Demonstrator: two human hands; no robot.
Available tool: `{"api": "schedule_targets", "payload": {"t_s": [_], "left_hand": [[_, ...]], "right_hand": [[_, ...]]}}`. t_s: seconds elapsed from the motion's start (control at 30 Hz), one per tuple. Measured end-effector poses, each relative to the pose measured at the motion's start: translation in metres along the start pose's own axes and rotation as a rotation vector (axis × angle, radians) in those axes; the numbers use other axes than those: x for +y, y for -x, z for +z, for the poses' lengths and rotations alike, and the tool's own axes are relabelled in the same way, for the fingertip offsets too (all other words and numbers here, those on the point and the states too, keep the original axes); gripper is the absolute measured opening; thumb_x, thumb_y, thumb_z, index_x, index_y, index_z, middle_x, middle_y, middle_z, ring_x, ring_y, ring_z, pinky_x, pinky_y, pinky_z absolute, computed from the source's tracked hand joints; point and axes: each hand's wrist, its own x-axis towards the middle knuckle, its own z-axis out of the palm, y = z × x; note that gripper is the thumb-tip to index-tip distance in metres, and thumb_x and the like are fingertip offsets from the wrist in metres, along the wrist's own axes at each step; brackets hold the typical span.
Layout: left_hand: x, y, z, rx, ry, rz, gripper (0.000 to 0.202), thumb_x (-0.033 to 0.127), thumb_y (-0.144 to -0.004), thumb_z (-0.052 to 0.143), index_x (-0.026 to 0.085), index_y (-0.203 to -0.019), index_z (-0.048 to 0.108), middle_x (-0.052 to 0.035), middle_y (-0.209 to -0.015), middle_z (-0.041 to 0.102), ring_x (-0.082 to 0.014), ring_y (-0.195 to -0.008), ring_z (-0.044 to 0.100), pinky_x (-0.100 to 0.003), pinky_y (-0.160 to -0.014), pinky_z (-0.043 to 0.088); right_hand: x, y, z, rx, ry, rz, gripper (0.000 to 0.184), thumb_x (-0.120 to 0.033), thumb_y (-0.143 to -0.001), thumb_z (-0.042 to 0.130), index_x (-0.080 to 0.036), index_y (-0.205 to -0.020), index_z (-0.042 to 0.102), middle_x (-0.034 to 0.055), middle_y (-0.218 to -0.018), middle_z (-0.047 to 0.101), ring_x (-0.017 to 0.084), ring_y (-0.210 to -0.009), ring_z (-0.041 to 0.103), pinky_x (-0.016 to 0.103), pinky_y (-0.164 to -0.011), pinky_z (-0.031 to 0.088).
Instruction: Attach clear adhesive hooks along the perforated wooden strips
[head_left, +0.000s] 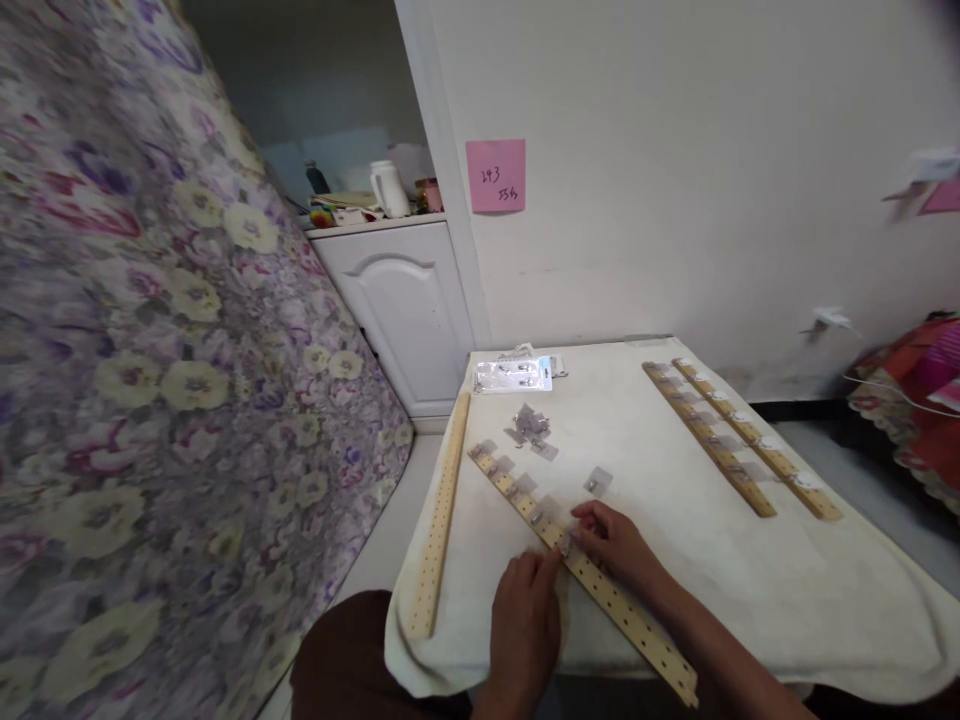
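A long perforated wooden strip (622,615) lies slantwise on the white cloth-covered table (660,470). Several clear adhesive hooks are stuck along its far half. My left hand (525,625) rests on the strip, fingers curled against it near the middle. My right hand (619,545) pinches a small clear hook (566,543) against the strip right beside my left fingertips. One loose hook (598,481) lies just beyond my hands, and a small pile of hooks (531,428) sits further back.
A bare perforated strip (441,520) lies along the table's left edge. Two strips fitted with hooks (739,440) lie at the right. A clear packet (514,373) sits at the far edge. A flowered mattress (150,380) leans at the left; a white cabinet (405,300) stands behind.
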Motion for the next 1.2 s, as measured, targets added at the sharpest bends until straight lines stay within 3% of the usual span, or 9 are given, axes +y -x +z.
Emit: {"api": "schedule_targets", "payload": {"t_s": [0.13,0.33,0.57,0.8,0.93,1.07,1.2], "left_hand": [[-0.006,0.003,0.007,0.049,-0.012,0.005,0.050,0.003,-0.079,0.041,0.020,-0.125,0.049,-0.0076,-0.102,0.058,-0.0205,-0.093,0.053,-0.035,-0.082,0.048],[-0.014,0.006,0.016,0.084,-0.036,0.022,0.042,0.007,-0.084,0.039,0.018,-0.124,0.048,-0.0109,-0.110,0.058,-0.0217,-0.101,0.055,-0.039,-0.088,0.048],[-0.016,0.006,0.018,0.127,-0.049,0.047,0.041,0.010,-0.084,0.042,0.018,-0.124,0.047,-0.0100,-0.107,0.060,-0.0217,-0.098,0.056,-0.038,-0.085,0.050],[-0.018,0.006,0.022,0.132,-0.045,0.046,0.039,0.012,-0.086,0.042,0.018,-0.124,0.048,-0.0096,-0.107,0.060,-0.0221,-0.099,0.056,-0.039,-0.086,0.049],[-0.016,0.006,0.020,0.130,0.014,0.008,0.037,0.014,-0.087,0.041,0.020,-0.123,0.048,-0.0089,-0.111,0.059,-0.0222,-0.103,0.054,-0.041,-0.090,0.048],[-0.012,0.003,0.016,0.115,0.127,-0.055,0.032,0.017,-0.090,0.039,0.020,-0.120,0.049,-0.0078,-0.106,0.059,-0.0207,-0.101,0.054,-0.040,-0.089,0.047],[-0.008,0.002,0.011,0.161,0.238,-0.099,0.028,0.020,-0.091,0.039,0.021,-0.117,0.051,-0.0071,-0.103,0.059,-0.0204,-0.098,0.056,-0.039,-0.087,0.048]], "right_hand": [[0.003,-0.002,-0.019,0.107,0.070,-0.038,0.023,-0.039,-0.080,0.053,-0.019,-0.091,0.058,-0.0003,-0.074,0.060,0.014,-0.055,0.054,0.025,-0.052,0.041],[0.008,-0.034,-0.060,0.315,0.422,-0.108,0.022,-0.033,-0.081,0.051,-0.018,-0.094,0.061,0.0027,-0.080,0.058,0.018,-0.073,0.056,0.029,-0.070,0.042],[0.001,-0.056,-0.057,0.264,0.703,0.004,0.029,-0.033,-0.076,0.059,-0.021,-0.103,0.061,0.0059,-0.104,0.054,0.019,-0.085,0.056,0.027,-0.066,0.037],[0.008,-0.053,-0.057,0.345,0.565,0.023,0.027,-0.034,-0.069,0.063,-0.022,-0.092,0.055,0.0009,-0.093,0.059,0.016,-0.074,0.057,0.026,-0.064,0.038],[0.011,-0.049,-0.059,0.358,0.424,-0.006,0.033,-0.035,-0.068,0.063,-0.023,-0.098,0.054,-0.0016,-0.082,0.062,0.015,-0.067,0.057,0.026,-0.061,0.039],[0.013,-0.041,-0.061,0.314,0.311,-0.110,0.039,-0.032,-0.070,0.061,-0.023,-0.108,0.057,-0.0031,-0.073,0.058,0.015,-0.065,0.056,0.026,-0.062,0.040],[0.016,-0.031,-0.066,0.291,0.144,-0.147,0.034,-0.033,-0.073,0.058,-0.019,-0.104,0.060,-0.0031,-0.068,0.053,0.014,-0.060,0.052,0.025,-0.057,0.041]]}}
